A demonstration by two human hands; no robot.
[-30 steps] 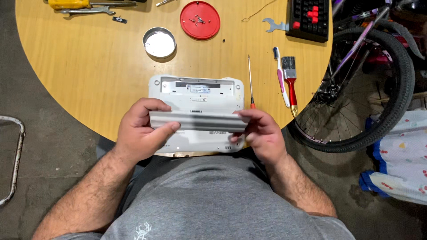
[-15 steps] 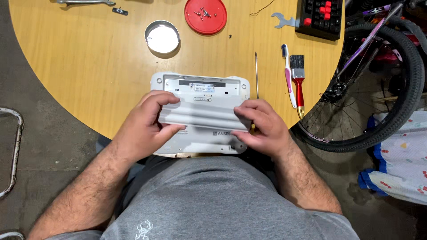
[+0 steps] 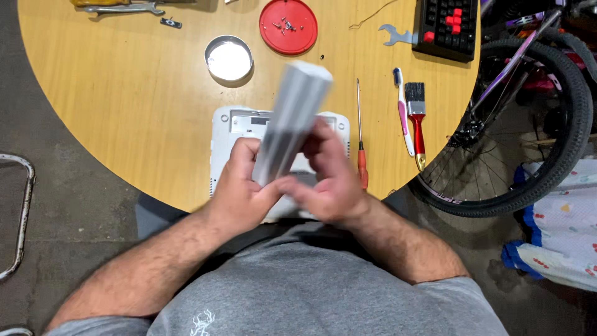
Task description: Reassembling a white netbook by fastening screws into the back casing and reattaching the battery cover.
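2 hands, 1 long grey ribbed bar, motion-blurred.

Long grey ribbed plastic bar (image 3: pixel 291 121) is smeared by blur, its far end soft, its near end hidden in the grip. Left hand (image 3: pixel 239 183) and right hand (image 3: pixel 328 180) both clasp its lower end, raised and tilted above the white flat plastic device casing (image 3: pixel 231 127), mostly covered, on the round wooden table (image 3: pixel 124 112). Orange-handled screwdriver (image 3: pixel 360 146) lies just beside the right hand.

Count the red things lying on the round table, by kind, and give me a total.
Red lid holding screws: 1
Red-handled brush: 1
Screwdriver with orange-red handle: 1
Total: 3
The black keyboard has red keys but is not counted.
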